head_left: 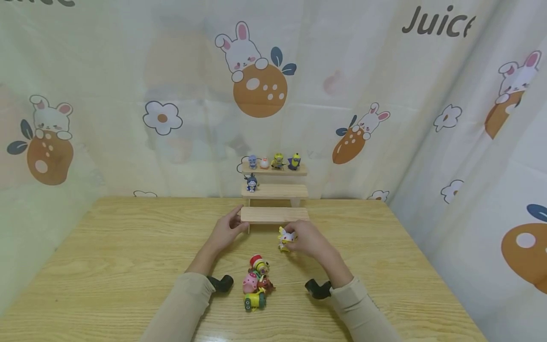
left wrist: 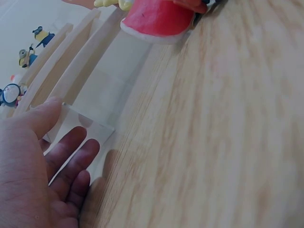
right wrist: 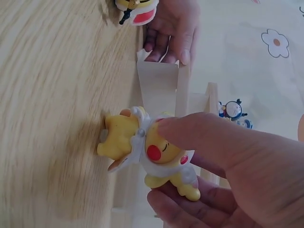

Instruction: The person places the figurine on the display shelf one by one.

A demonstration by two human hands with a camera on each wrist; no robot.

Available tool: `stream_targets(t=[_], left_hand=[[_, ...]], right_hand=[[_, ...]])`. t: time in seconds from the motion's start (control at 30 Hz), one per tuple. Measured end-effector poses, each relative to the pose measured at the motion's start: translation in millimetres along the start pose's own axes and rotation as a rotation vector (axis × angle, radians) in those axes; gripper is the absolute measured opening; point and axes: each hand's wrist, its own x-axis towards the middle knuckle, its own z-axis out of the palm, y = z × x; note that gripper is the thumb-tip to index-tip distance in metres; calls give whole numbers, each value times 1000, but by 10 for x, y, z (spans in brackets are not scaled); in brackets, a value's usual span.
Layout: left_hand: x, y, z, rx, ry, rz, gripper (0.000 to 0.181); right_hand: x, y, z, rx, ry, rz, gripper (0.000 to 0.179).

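Observation:
My right hand (head_left: 308,239) pinches a yellow toy figurine (right wrist: 164,145) with red cheeks and a white hood, thumb on its face and fingers behind. It is just in front of the lowest step of a three-tier wooden display shelf (head_left: 275,214). At that step's left end, my left hand (head_left: 224,231) holds the shelf, thumb on the board's edge and fingers curled by the pale side panel (left wrist: 88,121). A dark blue figurine (head_left: 251,184) stands at the left of the middle tier. The top tier bears several small figurines, among them a white one (head_left: 264,163).
Between my forearms, a cluster on the wooden table (head_left: 141,247) includes a red-hatted yellow figurine (head_left: 258,263), a pink one (head_left: 249,283), a brown one (head_left: 266,284) and a yellow-green one (head_left: 255,301) on its side. A printed curtain (head_left: 196,156) hangs behind the shelf.

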Motion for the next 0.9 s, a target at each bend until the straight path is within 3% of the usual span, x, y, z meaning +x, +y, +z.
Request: stream_targets(t=[0.2,0.4,0.5,0.73,0.83,0.9], left_hand=[[-21,32,-10,2,-6,-9,66],[-138,330,-86,-19,-30,2,65],[-163,393,-108,-1,-35,17,64],[-31,57,-7,16,-4,7,66],[-15,14,-7,9,-4,20,67],[-37,72,-20,-12,-7,16,67]], right_hand=[[7,-39,17,-46,2,24,25],[5,-68,12,-66,-1,44,26],[1,-83,10,-75,-4,56,28],[-1,-83,16,-69,8,64,29],[4,-85,10,-60,10,56,29],[5,-91,-6,-38,15,56,31]])
